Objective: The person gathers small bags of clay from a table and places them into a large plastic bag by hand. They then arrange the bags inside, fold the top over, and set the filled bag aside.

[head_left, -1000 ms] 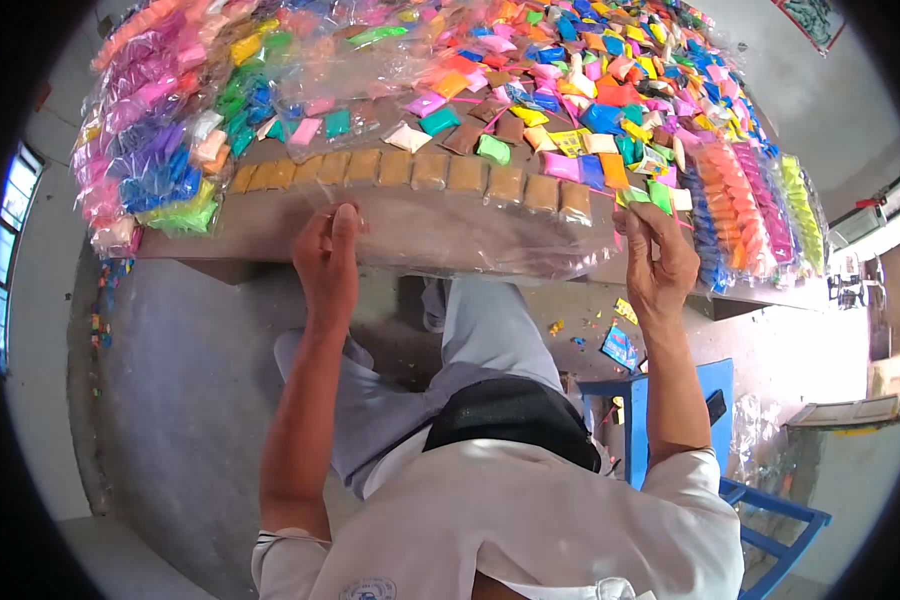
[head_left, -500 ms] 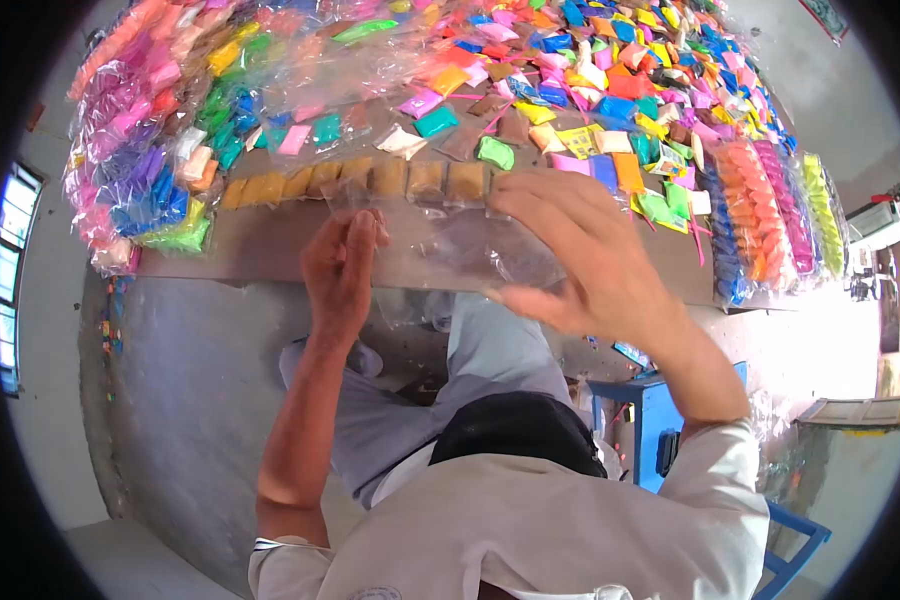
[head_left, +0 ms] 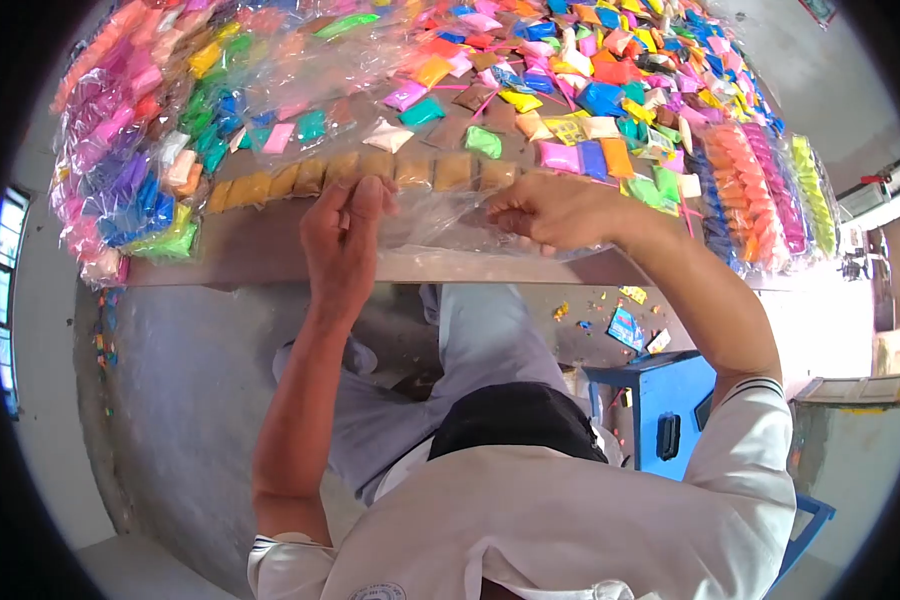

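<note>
A: Hands?
B: Left hand [head_left: 342,228] is pinching clear plastic film [head_left: 425,228] between thumb and fingers, at its left part. Right hand [head_left: 570,212] is curling over the film's right part, fingers bent inward; can't tell if it's gripping or just touching.
A: Where's the film sitting?
B: Spanning between the hands, above the table [head_left: 250,240] near its front edge. (It's catching glare, so its outline is hard to read.)
A: And the tan packets [head_left: 413,172]?
B: Lying side by side in a row just beyond the film, running leftward past the left hand. Right hand is blocking the view at the other end, so can't tell where the row is stopping.
A: Surroundings?
B: Loose coloured packets [head_left: 600,98] are covering the far side. Bagged strips [head_left: 730,195] are lying at right, a blue stool [head_left: 650,385] is standing below.
</note>
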